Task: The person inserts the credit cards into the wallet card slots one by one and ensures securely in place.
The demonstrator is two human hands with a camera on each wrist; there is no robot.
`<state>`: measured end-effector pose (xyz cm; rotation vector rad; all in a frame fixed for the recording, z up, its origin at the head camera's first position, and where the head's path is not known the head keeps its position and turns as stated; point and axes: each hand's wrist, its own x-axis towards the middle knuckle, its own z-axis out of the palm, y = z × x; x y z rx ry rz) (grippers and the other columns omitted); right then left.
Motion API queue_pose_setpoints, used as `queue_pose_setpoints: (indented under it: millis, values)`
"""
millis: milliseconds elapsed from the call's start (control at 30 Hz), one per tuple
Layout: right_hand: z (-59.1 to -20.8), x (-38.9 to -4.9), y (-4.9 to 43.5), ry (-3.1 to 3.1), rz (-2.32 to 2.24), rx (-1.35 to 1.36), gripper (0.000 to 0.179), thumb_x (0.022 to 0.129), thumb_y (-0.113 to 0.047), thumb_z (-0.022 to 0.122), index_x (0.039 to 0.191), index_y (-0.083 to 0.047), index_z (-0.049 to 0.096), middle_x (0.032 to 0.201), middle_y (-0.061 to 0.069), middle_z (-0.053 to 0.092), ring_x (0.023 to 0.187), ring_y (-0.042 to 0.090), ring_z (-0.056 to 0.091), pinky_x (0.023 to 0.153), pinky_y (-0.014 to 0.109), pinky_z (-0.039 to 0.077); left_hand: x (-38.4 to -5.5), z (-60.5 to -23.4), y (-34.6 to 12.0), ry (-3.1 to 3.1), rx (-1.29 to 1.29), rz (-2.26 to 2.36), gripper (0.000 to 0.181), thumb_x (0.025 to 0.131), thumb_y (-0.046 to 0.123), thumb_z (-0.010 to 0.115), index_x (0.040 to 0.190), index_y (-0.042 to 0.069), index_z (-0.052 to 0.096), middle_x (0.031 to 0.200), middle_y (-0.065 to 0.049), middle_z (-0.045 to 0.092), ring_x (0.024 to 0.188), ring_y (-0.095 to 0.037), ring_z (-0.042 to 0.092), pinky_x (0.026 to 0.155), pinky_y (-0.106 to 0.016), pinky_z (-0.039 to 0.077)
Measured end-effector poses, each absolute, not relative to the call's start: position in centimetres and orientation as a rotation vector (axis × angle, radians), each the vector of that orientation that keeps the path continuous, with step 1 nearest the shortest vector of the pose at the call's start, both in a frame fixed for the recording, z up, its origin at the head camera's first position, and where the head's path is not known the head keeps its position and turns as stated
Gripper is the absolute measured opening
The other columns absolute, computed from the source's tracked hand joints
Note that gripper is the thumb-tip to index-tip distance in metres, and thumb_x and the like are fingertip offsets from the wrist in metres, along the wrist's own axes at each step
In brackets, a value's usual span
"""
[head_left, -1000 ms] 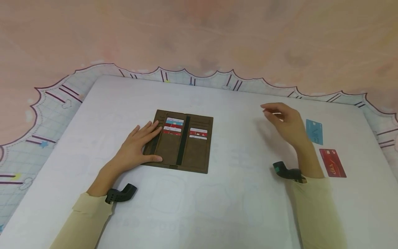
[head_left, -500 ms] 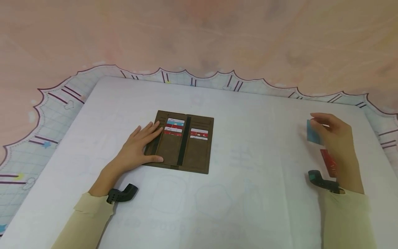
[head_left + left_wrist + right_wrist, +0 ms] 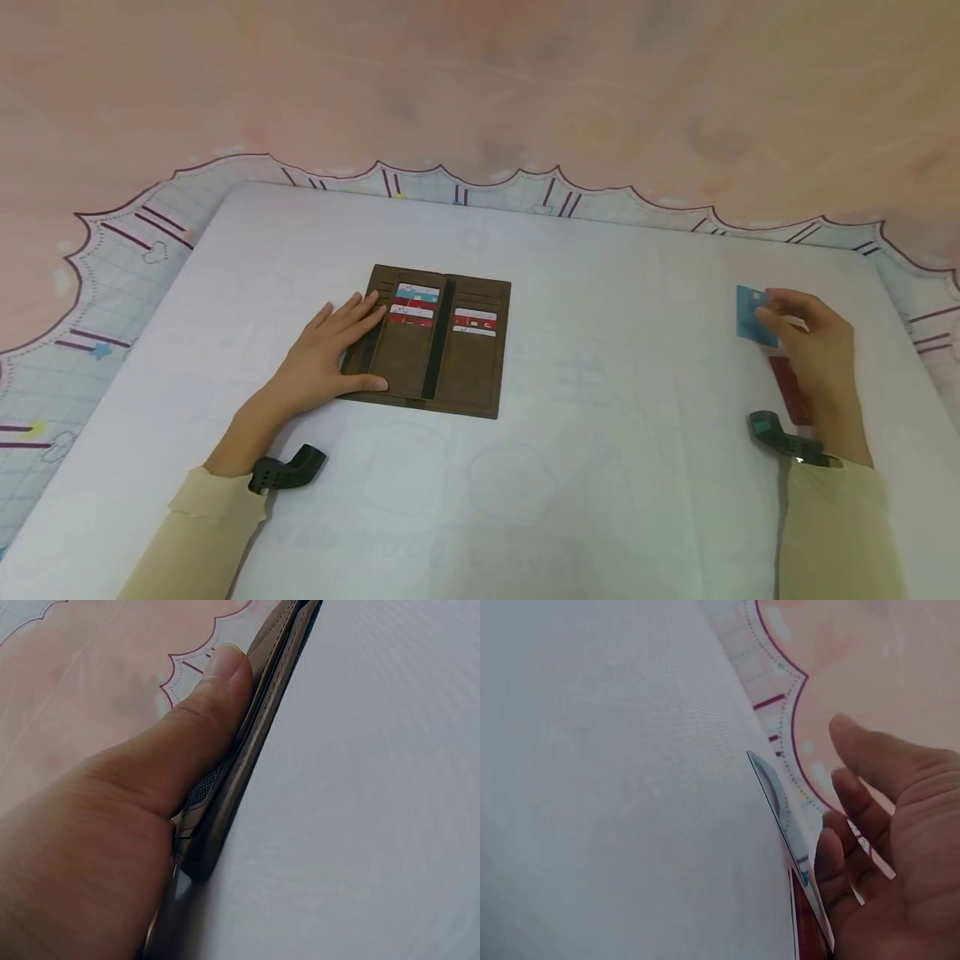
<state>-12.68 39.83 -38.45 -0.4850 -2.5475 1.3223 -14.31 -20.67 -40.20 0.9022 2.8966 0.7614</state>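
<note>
An open brown wallet (image 3: 468, 379) lies flat on the white table, holding several cards in its slots, white, blue and red. My left hand (image 3: 318, 358) rests spread across the wallet's left side; in the left wrist view its thumb (image 3: 206, 712) lies along the near edge. Far to the right, my right hand (image 3: 821, 346) is at a blue card (image 3: 750, 317), its fingertips overlapping the right part. The right wrist view shows the thumb apart from loosely bent fingers, beside the blue card (image 3: 769, 787). A red card (image 3: 787, 387), partly hidden by this hand, lies just nearer.
The white table (image 3: 570, 467) extends between the wallet and the loose cards. Its far side meets a scalloped, patterned cloth border (image 3: 502, 187), with a pinkish surface (image 3: 480, 83) beyond. Each wrist wears a black camera mount, such as the left one (image 3: 288, 468).
My right hand has moved right from over the table to the blue card, now covering part of the red one. The left hand and wallet have stayed in place.
</note>
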Motion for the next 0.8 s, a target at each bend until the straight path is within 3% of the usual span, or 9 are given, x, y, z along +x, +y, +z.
queue_pose_setpoints:
  millis: [133, 267, 400, 533, 633, 800]
  values:
    - [-38.9, -12.8, 39.8, -2.569, 1.263, -0.511, 0.042, 0.092, -0.031, 0.065, 0.132, -0.019, 0.060, 0.121, -0.005, 0.055, 0.102, 0.005, 0.047, 0.069, 0.008, 0.041, -14.3, -40.2, -20.7, 2.895, 0.895, 0.754, 0.098, 0.075, 0.051, 0.076, 0.150, 0.008, 0.031, 0.158, -0.008, 0.019, 0.145, -0.027, 0.010, 0.116, -0.047, 0.001]
    - [-39.2, -12.9, 39.8, -2.699, 1.133, -0.485, 0.050, 0.092, -0.037, 0.063, 0.139, -0.023, 0.052, 0.137, 0.005, 0.044, 0.113, 0.019, 0.043, 0.073, 0.012, 0.040, -14.3, -40.2, -20.7, 2.890, 0.898, 0.763, 0.097, 0.075, 0.050, 0.076, 0.150, 0.008, 0.031, 0.158, -0.009, 0.020, 0.145, -0.028, 0.011, 0.116, -0.047, 0.001]
    - [-39.1, -13.1, 39.8, -2.789, 1.058, -0.392, 0.056, 0.093, -0.038, 0.061, 0.144, -0.020, 0.045, 0.146, 0.014, 0.034, 0.121, 0.035, 0.037, 0.089, 0.035, 0.044, -14.3, -40.2, -20.7, 2.889, 0.902, 0.765, 0.097, 0.075, 0.051, 0.076, 0.150, 0.008, 0.031, 0.157, -0.010, 0.020, 0.145, -0.029, 0.011, 0.116, -0.047, 0.001]
    - [-39.0, -13.2, 39.9, -2.825, 1.066, -0.325, 0.059, 0.093, -0.035, 0.062, 0.145, -0.015, 0.042, 0.149, 0.019, 0.030, 0.125, 0.044, 0.034, 0.098, 0.062, 0.035, -14.3, -40.3, -20.7, 2.893, 0.910, 0.771, 0.097, 0.075, 0.050, 0.076, 0.150, 0.008, 0.032, 0.157, -0.010, 0.020, 0.145, -0.029, 0.011, 0.116, -0.048, 0.001]
    - [-39.0, -13.3, 40.0, -2.866, 1.078, -0.294, 0.061, 0.093, -0.036, 0.062, 0.146, -0.015, 0.039, 0.150, 0.022, 0.026, 0.124, 0.049, 0.033, 0.096, 0.069, 0.031, -14.3, -40.2, -20.7, 2.894, 0.918, 0.781, 0.096, 0.076, 0.050, 0.076, 0.150, 0.007, 0.032, 0.157, -0.010, 0.021, 0.144, -0.029, 0.012, 0.116, -0.048, 0.001]
    - [-38.9, -13.7, 40.4, -2.942, 1.076, -0.248, 0.066, 0.093, -0.036, 0.062, 0.149, -0.014, 0.034, 0.151, 0.024, 0.021, 0.121, 0.050, 0.032, 0.093, 0.070, 0.031, -14.2, -40.1, -20.7, 2.890, 0.909, 0.788, 0.096, 0.076, 0.051, 0.076, 0.150, 0.007, 0.032, 0.157, -0.011, 0.021, 0.145, -0.029, 0.011, 0.115, -0.049, 0.001]
